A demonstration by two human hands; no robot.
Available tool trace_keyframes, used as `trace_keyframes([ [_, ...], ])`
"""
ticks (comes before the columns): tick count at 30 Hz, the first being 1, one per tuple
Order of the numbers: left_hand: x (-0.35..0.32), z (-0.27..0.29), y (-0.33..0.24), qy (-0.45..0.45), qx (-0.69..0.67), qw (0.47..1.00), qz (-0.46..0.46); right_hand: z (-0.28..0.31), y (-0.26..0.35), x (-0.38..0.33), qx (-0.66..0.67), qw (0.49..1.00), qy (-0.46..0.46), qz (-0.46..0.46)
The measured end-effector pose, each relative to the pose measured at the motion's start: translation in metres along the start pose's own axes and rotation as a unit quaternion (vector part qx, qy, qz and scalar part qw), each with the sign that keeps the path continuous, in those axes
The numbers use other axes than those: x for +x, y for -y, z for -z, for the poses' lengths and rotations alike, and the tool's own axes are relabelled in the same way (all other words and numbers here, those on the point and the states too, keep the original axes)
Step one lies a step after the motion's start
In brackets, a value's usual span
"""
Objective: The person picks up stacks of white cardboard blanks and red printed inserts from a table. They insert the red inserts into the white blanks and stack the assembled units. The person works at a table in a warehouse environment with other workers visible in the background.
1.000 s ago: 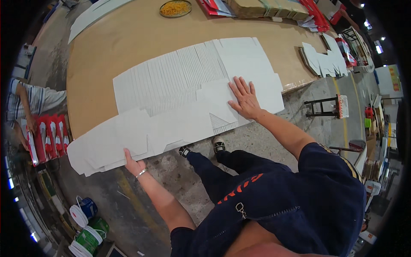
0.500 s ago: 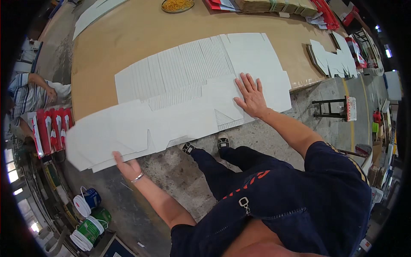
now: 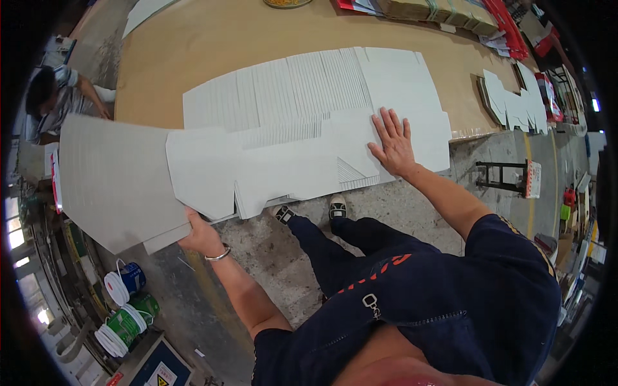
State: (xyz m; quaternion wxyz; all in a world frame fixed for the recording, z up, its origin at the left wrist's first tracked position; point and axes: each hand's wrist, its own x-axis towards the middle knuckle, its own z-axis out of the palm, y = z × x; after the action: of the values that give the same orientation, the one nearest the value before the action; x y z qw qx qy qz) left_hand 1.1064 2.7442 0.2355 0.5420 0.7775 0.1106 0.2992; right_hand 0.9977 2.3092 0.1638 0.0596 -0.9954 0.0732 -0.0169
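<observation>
White die-cut cardboard sheets [image 3: 290, 148] lie overlapped in a fanned stack along the table's near edge, their stepped edges showing as fine lines. A white cardboard panel [image 3: 116, 186] juts out past the stack on the left, over the table's corner. My left hand [image 3: 201, 235] grips the near edge at that end, thumb on top and fingers hidden beneath. Flat on the right part of the stack rests my right hand [image 3: 394, 145], fingers spread.
The brown table [image 3: 225, 45] carries bundled brown cardboard [image 3: 438, 11] and red-and-white pieces at the back. More white cut pieces [image 3: 512, 96] stand at its right corner. A black stool [image 3: 505, 177] is to the right, buckets [image 3: 125, 325] lower left. Another person [image 3: 61, 96] works at left.
The panel at the left end has swung outward to the left, separating from the stack. My left hand has shifted slightly up and right with its edge; my right hand stays flat on the stack.
</observation>
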Motion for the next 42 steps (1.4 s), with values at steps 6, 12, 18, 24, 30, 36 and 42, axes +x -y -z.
trace_keyframes([
  [6, 0.030, 0.025, 0.052, 0.056, -0.425, 0.839, 0.335, -0.001, -0.003, 0.001, -0.002, 1.000, -0.006, 0.002],
  [12, 0.025, 0.005, 0.081, 0.005, -0.217, 0.931, 0.294, 0.001, -0.001, 0.001, 0.004, 1.000, -0.005, 0.001],
  [18, 0.002, 0.001, 0.028, 0.026, 0.088, 0.996, -0.014, 0.002, -0.009, -0.001, -0.007, 1.000, -0.010, 0.004],
  [24, 0.032, 0.026, 0.060, 0.026, -0.345, 0.879, 0.327, 0.005, -0.009, -0.002, -0.006, 1.000, -0.009, 0.006],
  [30, 0.028, 0.011, 0.093, -0.016, -0.196, 0.931, 0.309, 0.000, -0.012, -0.001, -0.007, 1.000, -0.008, 0.007],
  [36, 0.006, -0.005, 0.036, -0.019, 0.015, 0.997, 0.079, 0.002, -0.023, -0.006, -0.017, 1.000, -0.006, 0.003],
  [42, 0.034, 0.021, 0.087, 0.020, -0.390, 0.827, 0.404, 0.004, -0.024, -0.005, -0.004, 1.000, -0.015, 0.007],
])
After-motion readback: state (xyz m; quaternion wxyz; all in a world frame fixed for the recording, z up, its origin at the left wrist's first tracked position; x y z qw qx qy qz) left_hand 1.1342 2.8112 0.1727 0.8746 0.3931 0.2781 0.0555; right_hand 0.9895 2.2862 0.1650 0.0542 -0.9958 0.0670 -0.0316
